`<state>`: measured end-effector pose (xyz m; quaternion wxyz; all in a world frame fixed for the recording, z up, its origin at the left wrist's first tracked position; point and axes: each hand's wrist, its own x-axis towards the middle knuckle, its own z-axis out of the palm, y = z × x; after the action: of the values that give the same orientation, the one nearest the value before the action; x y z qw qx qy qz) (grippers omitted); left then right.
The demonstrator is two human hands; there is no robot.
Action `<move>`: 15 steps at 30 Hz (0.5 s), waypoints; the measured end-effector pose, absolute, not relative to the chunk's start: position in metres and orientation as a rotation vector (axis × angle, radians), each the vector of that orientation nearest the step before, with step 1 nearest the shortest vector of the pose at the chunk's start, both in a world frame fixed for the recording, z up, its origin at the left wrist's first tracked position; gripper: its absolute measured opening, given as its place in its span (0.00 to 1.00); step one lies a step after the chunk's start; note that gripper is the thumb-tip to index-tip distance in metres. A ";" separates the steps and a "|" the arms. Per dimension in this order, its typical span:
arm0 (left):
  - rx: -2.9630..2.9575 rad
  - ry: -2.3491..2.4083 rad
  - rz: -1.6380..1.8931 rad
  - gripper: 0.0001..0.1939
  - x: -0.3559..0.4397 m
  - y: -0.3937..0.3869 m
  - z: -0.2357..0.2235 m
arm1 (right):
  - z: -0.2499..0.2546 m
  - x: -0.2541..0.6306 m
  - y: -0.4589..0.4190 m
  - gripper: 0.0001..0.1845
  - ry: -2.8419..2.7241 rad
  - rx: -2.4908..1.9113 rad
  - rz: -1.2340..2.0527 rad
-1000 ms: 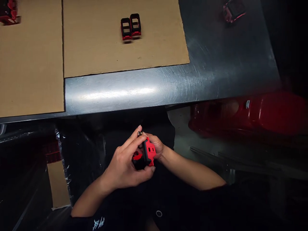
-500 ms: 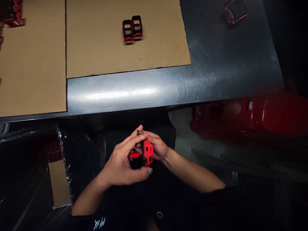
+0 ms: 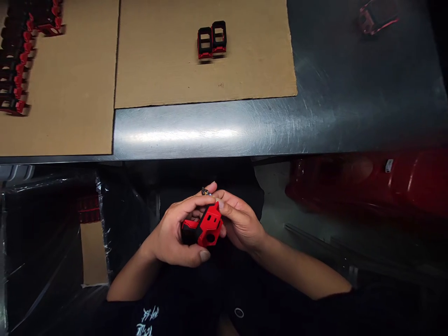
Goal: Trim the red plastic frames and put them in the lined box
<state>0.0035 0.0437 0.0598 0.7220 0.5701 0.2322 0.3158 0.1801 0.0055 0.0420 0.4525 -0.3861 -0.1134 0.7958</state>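
My left hand [image 3: 175, 233] curls around a red and black plastic part [image 3: 212, 226], thumb along its lower side and fingers over the top. The part is tilted, its red face with small square openings and a round hole turned to the right. At its upper corner, my right hand [image 3: 241, 221] presses thumb and fingers against the red edge. A small shiny dark piece [image 3: 206, 192] sticks out by the left fingertips; its kind and which hand holds it I cannot make out. Two similar red and black frames [image 3: 212, 41] stand side by side on the cardboard [image 3: 168, 88].
Several red and black parts [image 3: 21, 74] stand in rows on the left cardboard sheet [image 3: 77, 107]. Another one [image 3: 378, 17] lies at the far right of the metal table [image 3: 224, 133]. A red plastic stool-like object [image 3: 350, 186] is below the table edge, and clear plastic sheeting [image 3: 101, 210] hangs at left.
The red and black part has been turned between my hands, so its face tilts and the round hole shows. My right hand has shifted slightly rightward. The whole view has swung left.
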 end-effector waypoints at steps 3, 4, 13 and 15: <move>1.270 0.540 0.693 0.37 0.004 0.044 0.060 | 0.042 0.180 0.006 0.21 -0.262 -0.931 1.973; 1.278 0.554 0.688 0.37 0.004 0.044 0.060 | 0.041 0.180 0.007 0.20 -0.253 -0.923 1.974; 1.275 0.548 0.689 0.37 0.005 0.047 0.057 | 0.034 0.179 0.010 0.20 -0.217 -0.913 1.968; 1.279 0.548 0.687 0.37 0.005 0.047 0.056 | 0.034 0.179 0.010 0.20 -0.220 -0.900 1.974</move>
<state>0.0049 0.0473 0.0558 0.7139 0.5771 0.2476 0.3099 0.1793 0.0103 0.0336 0.4623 -0.3659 -0.0894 0.8027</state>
